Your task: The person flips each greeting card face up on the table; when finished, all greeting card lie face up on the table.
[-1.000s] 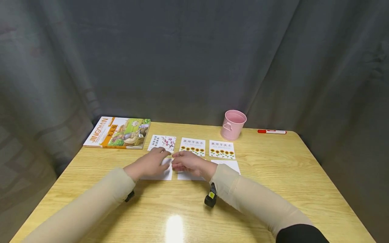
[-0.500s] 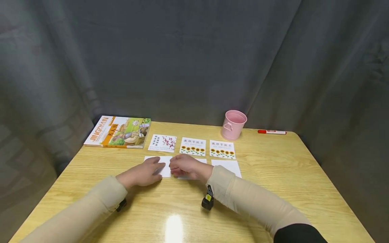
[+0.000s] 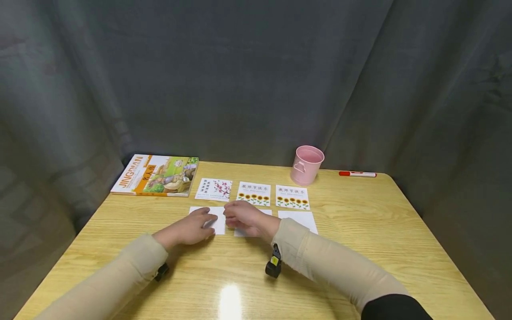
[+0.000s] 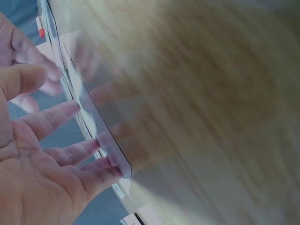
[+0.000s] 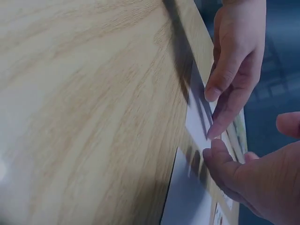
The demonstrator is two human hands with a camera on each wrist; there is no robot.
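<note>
My left hand [image 3: 190, 227] rests at the left blank white card [image 3: 218, 226] in the front row, fingers spread. In the left wrist view, its fingertips touch that card [image 4: 105, 145]. My right hand [image 3: 248, 218] is just to the right, its loosely bent fingers over the gap between this card and the middle blank card [image 3: 242, 233], holding nothing. Part of the middle card is hidden under that hand. In the right wrist view, the fingertips of the left hand [image 5: 239, 65] and right hand [image 5: 262, 180] come close together. A third blank card [image 3: 301, 219] lies to the right.
Behind lie a plum-blossom card [image 3: 214, 190] and two sunflower cards, one in the middle [image 3: 254, 194] and one right [image 3: 292, 197]. Farther back are a book [image 3: 156, 175], a pink bucket [image 3: 306, 166] and a red-capped marker [image 3: 358, 174]. Grey curtains surround the wooden table [image 3: 360, 231].
My left hand has drawn back toward me and left, uncovering the plum-blossom card. The left blank card has shifted slightly. The right hand has barely moved; little differs over the last half second.
</note>
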